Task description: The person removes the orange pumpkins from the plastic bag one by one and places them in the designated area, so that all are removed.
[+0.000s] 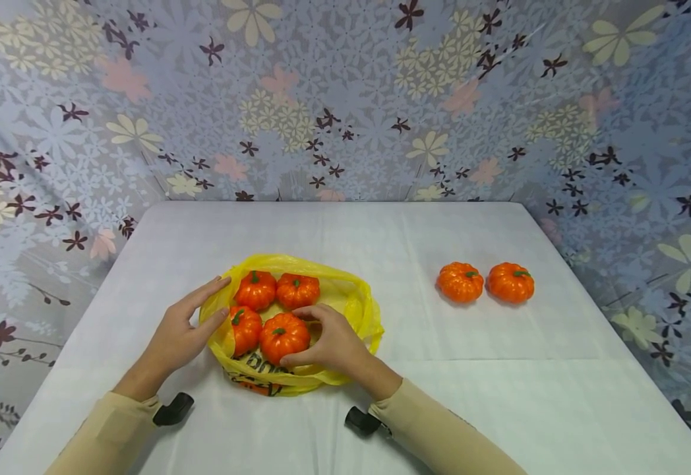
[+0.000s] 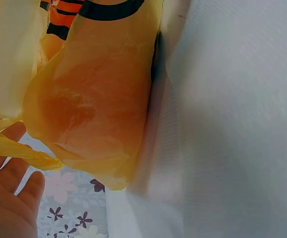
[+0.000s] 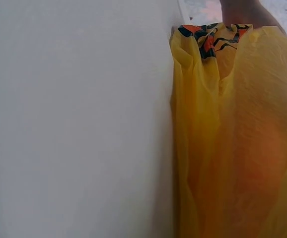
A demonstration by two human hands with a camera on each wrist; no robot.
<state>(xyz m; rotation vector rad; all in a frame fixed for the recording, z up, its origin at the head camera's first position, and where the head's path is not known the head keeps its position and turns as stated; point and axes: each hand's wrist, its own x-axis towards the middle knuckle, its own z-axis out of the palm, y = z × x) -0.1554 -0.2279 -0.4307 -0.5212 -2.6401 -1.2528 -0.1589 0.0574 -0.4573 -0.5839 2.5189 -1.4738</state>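
A yellow plastic bag [image 1: 354, 300] lies with its mouth spread wide, and several small orange pumpkins with green stems sit inside it. My right hand [image 1: 338, 340] reaches into the bag and grips the front pumpkin [image 1: 280, 338], thumb and fingers on its right side. At the bag's left rim, my left hand [image 1: 176, 333] touches the plastic with thumb and fingers spread apart. A strip of the bag [image 2: 22, 151] crosses those fingers in the left wrist view. The right wrist view shows mostly the bag's outer side [image 3: 208, 134], which hides the right fingertips.
Two more pumpkins, one [image 1: 461, 282] beside another [image 1: 510, 283], rest on the right part of the white-covered table [image 1: 500, 396]. Flower-patterned curtains [image 1: 357, 99] hang behind and along both sides. Black wrist cameras [image 1: 173, 409] protrude below both hands.
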